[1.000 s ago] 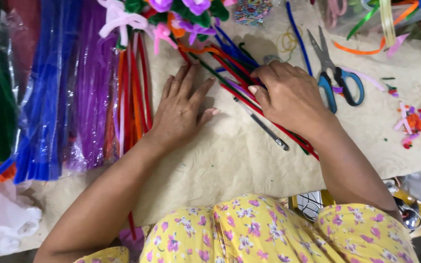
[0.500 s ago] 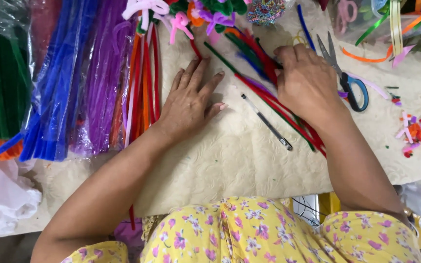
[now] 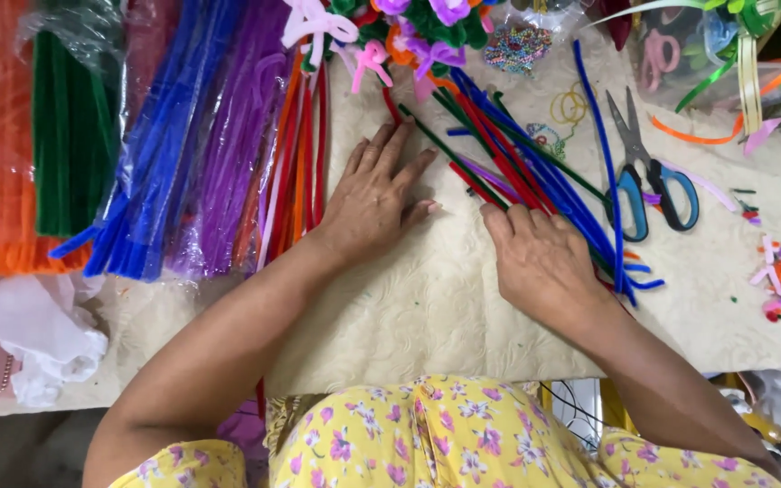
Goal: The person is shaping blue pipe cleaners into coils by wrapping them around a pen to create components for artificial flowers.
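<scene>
Fuzzy red, blue and green pipe-cleaner stems point(image 3: 535, 194) are lying fanned across the middle of the cream embossed table cover point(image 3: 427, 307), and you are pressing your right hand point(image 3: 544, 267) flat on their near ends, gripping nothing, while your left hand point(image 3: 374, 194) is resting open beside them. You are gathering loose stems, so the next move likely calls for pinching them together. Clear plastic sleeves point(image 3: 146, 136) along the left edge are holding orange, green, blue and purple stems; blue-handled scissors point(image 3: 648, 181) are lying toward the right edge.
</scene>
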